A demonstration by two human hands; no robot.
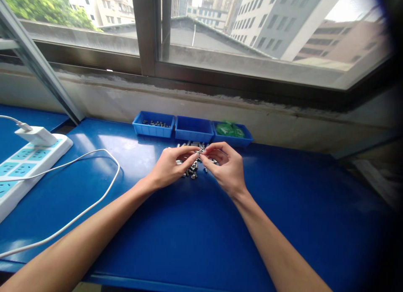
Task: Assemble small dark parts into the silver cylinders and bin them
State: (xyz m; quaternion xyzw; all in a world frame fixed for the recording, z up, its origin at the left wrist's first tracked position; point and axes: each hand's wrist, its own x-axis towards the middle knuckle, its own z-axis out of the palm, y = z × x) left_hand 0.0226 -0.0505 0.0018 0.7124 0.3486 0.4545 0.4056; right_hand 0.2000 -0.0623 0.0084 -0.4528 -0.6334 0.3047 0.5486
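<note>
Both my hands meet above a pile of small shiny metal parts (192, 171) on the blue table. Thumb and fingers of my left hand (172, 165) pinch one side of a small metal part (200, 152). My right hand (227, 168) pinches the same part from the other side, its fingers bent. The part is too small, and too covered by fingertips, to name its exact kind. More of the loose metal pieces show behind and between my hands.
Behind the pile, three blue bins stand in a row by the wall: the left bin (154, 132) holds small metal pieces, the middle bin (194, 136) shows a bare floor, the right holds a green bag (229, 129). A white power strip (59, 143) and looping white cable (103, 195) lie left.
</note>
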